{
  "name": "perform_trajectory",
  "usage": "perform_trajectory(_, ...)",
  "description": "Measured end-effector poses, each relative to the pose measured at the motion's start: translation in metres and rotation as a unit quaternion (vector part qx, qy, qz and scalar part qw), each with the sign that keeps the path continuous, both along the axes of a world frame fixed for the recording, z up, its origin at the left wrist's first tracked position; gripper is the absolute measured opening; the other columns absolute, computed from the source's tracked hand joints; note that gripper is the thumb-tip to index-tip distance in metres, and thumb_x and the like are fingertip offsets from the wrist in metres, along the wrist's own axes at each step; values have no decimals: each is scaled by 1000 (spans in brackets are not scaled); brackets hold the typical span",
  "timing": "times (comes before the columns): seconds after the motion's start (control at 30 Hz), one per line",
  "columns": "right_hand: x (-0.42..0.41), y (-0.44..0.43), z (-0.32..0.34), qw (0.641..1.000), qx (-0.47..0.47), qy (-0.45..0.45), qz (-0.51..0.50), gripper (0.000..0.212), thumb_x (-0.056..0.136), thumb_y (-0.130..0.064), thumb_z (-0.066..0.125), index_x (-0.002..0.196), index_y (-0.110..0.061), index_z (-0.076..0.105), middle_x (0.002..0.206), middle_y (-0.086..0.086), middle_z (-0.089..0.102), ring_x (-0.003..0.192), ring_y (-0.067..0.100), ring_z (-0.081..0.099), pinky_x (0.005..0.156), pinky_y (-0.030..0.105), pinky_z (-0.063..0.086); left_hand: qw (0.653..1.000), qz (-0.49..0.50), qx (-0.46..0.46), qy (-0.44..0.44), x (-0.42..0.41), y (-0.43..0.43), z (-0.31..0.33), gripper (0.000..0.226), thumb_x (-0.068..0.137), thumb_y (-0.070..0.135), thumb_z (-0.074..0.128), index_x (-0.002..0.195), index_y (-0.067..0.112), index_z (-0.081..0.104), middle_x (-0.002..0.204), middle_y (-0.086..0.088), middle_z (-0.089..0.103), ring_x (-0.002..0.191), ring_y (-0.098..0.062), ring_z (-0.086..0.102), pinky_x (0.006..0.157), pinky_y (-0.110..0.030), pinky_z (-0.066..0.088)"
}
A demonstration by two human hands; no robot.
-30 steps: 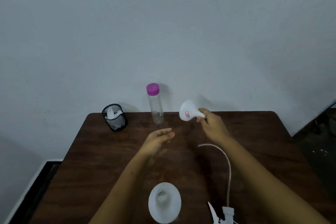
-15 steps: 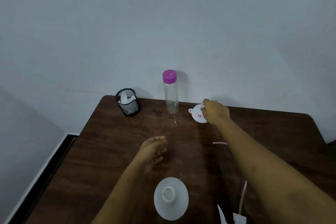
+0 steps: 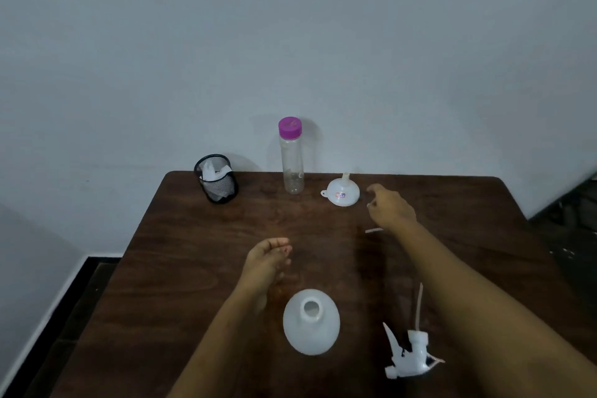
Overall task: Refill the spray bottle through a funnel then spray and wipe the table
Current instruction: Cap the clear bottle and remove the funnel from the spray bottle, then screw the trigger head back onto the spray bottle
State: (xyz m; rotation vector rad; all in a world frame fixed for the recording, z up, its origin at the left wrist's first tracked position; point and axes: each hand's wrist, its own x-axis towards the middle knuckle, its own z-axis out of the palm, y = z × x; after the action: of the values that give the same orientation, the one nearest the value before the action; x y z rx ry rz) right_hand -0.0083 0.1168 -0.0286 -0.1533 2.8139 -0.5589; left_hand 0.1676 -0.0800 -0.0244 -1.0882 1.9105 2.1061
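Note:
The white spray bottle (image 3: 311, 322) stands uncapped near the front of the brown table (image 3: 181, 268). Its white trigger head (image 3: 407, 353) with the thin dip tube lies on the table to the right of it. A white funnel (image 3: 343, 193) rests mouth-down at the back, spout up. A clear bottle with a purple cap (image 3: 291, 156) stands to its left. My right hand (image 3: 391, 207) hovers just right of the funnel, fingers apart and empty. My left hand (image 3: 268, 260) floats over the table's middle, loosely curled, holding nothing.
A black mesh cup (image 3: 217, 178) with white cloth or paper inside sits at the back left corner. The table meets a pale wall at the back. Dark floor shows beyond the left and right edges.
My right hand set the funnel down mouth-first at the back of the table and let go, drawing away to the right. My left hand pulled back toward me.

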Motion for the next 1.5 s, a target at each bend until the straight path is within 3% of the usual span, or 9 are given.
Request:
perform_trajectory(0.13, 49, 29, 3, 997, 9, 36, -67, 43, 91, -22, 56, 133, -22, 47, 125, 5, 59, 115, 26, 55, 90, 41, 50, 997, -62, -21, 27, 18, -5, -3, 25, 91, -1, 50, 97, 19, 63, 108, -5, 65, 100, -23, 62, 91, -43, 51)
perform_trajectory(0.23, 95, 41, 1, 990, -1, 71, -121, 37, 90, -20, 57, 127, -17, 52, 123, 7, 59, 112, 27, 56, 88, 41, 51, 992, -103, -45, 55, 36, -9, -3, 31, 90, -8, 48, 92, 20, 63, 105, -6, 64, 96, -20, 61, 80, -32, 53)
perform_trajectory(0.37, 156, 50, -9, 987, 25, 14, -158, 38, 90, -29, 55, 126, -19, 51, 129, 6, 51, 119, 29, 50, 92, 42, 47, 985, -147, -67, 67, 60, -9, -5, 36, 90, -8, 43, 97, 19, 65, 105, -3, 65, 101, -19, 61, 84, -30, 51)
perform_trajectory(0.57, 222, 49, -29, 971, 75, -95, -209, 91, 78, -59, 62, 149, -28, 14, 149, 7, 28, 133, 34, 32, 100, 45, 39, 974, -208, -46, 72, 77, -5, -5, 46, 80, -10, 51, 105, 27, 63, 115, -2, 65, 104, -23, 64, 77, -38, 59)
perform_trajectory(0.7, 245, 43, -39, 969, 67, -89, -219, 98, 77, -55, 67, 151, -28, 7, 147, 7, 32, 135, 33, 30, 100, 44, 40, 940, -281, -156, 111, 81, 3, -11, 53, 69, 8, 64, 114, 36, 59, 127, 5, 54, 121, -19, 51, 97, -42, 50)
perform_trajectory(0.87, 247, 40, -30, 974, 4, -84, -209, 88, 82, -44, 63, 151, -30, 10, 143, 12, 31, 134, 35, 25, 106, 41, 33, 912, -263, -287, 125, 79, 24, -19, 49, 79, 36, 71, 125, 27, 58, 134, 2, 52, 126, -20, 45, 102, -39, 43)
perform_trajectory(1.03, 232, 36, 12, 983, -24, -2, -180, 83, 81, -30, 65, 149, -37, 19, 142, 12, 34, 132, 33, 27, 101, 38, 37, 901, -251, -314, 166, 74, 25, -17, 44, 82, 33, 69, 124, 23, 60, 125, 5, 62, 117, -14, 55, 94, -27, 45)
perform_trajectory(1.2, 209, 35, 62, 980, 66, 165, -90, 80, 84, -32, 67, 146, -49, 19, 128, 3, 41, 123, 24, 33, 81, 33, 50, 903, -209, -349, 141, 63, 5, -9, 45, 86, 32, 66, 128, 19, 57, 128, -1, 62, 118, -19, 56, 95, -33, 47)
perform_trajectory(1.5, 198, 21, 89, 936, 149, 318, 25, 84, 57, -4, 82, 130, -36, 56, 95, 5, 55, 94, 29, 52, 52, 32, 51, 911, -211, -339, 101, 42, -31, -1, 47, 85, 30, 66, 130, 19, 55, 129, -5, 61, 116, -24, 57, 93, -37, 48)
